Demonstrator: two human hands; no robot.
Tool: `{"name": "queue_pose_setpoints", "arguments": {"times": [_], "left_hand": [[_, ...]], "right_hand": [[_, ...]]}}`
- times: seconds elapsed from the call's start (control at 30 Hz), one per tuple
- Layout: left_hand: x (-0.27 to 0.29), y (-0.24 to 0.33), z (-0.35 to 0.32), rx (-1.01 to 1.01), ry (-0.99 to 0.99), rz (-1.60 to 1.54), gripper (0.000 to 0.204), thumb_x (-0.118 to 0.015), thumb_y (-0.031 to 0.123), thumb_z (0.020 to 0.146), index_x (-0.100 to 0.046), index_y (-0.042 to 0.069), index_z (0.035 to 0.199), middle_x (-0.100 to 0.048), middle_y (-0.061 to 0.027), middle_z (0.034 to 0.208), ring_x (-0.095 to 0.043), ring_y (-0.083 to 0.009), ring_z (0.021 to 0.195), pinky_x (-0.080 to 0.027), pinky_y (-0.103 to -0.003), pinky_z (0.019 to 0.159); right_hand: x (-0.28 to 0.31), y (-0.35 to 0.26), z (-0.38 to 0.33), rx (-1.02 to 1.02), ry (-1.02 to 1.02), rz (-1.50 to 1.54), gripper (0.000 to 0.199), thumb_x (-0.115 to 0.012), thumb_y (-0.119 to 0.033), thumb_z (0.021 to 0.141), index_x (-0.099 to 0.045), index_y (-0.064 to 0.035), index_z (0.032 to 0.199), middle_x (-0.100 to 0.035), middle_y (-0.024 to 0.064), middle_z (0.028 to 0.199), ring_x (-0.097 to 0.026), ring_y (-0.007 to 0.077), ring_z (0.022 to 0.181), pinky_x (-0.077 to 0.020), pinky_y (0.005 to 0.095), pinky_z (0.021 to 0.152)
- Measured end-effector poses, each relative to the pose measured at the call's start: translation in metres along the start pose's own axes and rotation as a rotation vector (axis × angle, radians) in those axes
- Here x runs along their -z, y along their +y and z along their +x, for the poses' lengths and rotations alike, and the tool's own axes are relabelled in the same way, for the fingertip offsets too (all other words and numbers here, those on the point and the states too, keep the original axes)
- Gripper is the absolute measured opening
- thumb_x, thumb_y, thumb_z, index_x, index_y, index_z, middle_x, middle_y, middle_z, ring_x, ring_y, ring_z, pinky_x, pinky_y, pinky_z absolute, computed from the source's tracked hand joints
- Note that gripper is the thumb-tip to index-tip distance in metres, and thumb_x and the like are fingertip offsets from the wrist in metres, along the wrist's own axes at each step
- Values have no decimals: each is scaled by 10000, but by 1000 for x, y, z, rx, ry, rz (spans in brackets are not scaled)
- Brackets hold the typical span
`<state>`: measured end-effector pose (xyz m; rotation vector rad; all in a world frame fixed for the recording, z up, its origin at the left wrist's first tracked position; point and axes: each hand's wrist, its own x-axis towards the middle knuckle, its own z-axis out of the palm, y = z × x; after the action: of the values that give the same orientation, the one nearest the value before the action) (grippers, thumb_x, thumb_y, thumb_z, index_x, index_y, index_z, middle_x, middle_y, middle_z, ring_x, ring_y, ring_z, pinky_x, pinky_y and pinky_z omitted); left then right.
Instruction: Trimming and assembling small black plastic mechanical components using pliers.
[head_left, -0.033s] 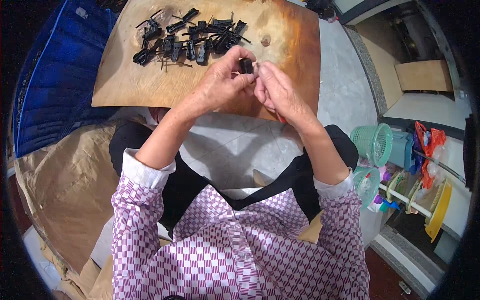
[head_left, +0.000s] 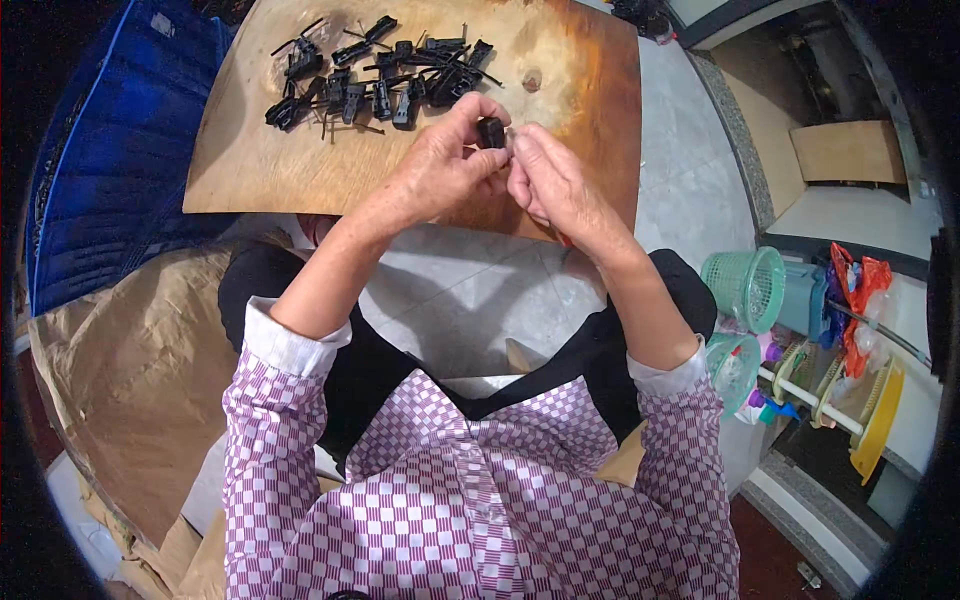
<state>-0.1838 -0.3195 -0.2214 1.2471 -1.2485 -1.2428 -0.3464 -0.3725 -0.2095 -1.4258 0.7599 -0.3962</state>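
Observation:
Above the near edge of the wooden board (head_left: 590,130), my left hand (head_left: 450,165) pinches a small black plastic part (head_left: 491,132) between thumb and fingers. My right hand (head_left: 555,180) is closed right beside it, its fingertips meeting the part's right side. From under the right palm pokes the red end of a slim tool (head_left: 563,239); the rest of it is hidden by the fingers. Just beyond my left hand lies a loose heap of similar black plastic parts (head_left: 380,98), several with thin black strips sticking out.
A blue plastic crate (head_left: 125,130) stands left of the board, above crumpled brown paper (head_left: 140,380). On the right are a green basket (head_left: 735,285), a light blue bin (head_left: 800,298), red plastic bags (head_left: 862,300) and a rack with a yellow end (head_left: 878,425). Grey floor tiles (head_left: 460,290) show between my knees.
My right hand has shifted very slightly at the black plastic part. My left hand and the heap stay where they were.

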Motion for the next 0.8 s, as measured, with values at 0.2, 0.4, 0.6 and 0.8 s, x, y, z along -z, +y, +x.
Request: {"name": "queue_pose_setpoints", "arguments": {"times": [0.2, 0.4, 0.6, 0.8], "left_hand": [[2, -1, -2, 25, 23, 44, 236, -566, 28, 852, -441, 43, 1052, -527, -15, 801, -538, -67, 655, -471, -208, 552], [0, -13, -3, -104, 150, 222, 255, -583, 1, 812, -423, 34, 1008, -574, -89, 736, -603, -173, 693, -480, -308, 588], [-2, -13, -3, -209, 306, 450, 278, -596, 18, 795, -427, 33, 1016, -589, -157, 770, -622, -263, 712, -474, -373, 613], [15, 1, 2, -74, 406, 296, 152, -553, 148, 864, -474, 33, 923, -589, -139, 728, -617, -252, 625, -478, -348, 551]], "right_hand": [[-7, 12, 5, 60, -16, -148, 227, -348, -254, 979, -464, -60, 984, -409, -36, 610, -360, 37, 504, -299, 189, 444], [-12, 23, 14, 145, 21, -211, 188, -371, -212, 974, -467, -53, 1005, -389, -41, 615, -366, 41, 538, -311, 202, 471], [-19, 34, 29, 230, 94, -239, 174, -382, -192, 970, -475, -50, 1009, -379, -40, 617, -360, 40, 537, -309, 201, 472], [-5, 9, 54, 245, 95, -277, 188, -447, -224, 940, -508, -50, 971, -463, -2, 633, -452, 106, 550, -376, 253, 502]]}}
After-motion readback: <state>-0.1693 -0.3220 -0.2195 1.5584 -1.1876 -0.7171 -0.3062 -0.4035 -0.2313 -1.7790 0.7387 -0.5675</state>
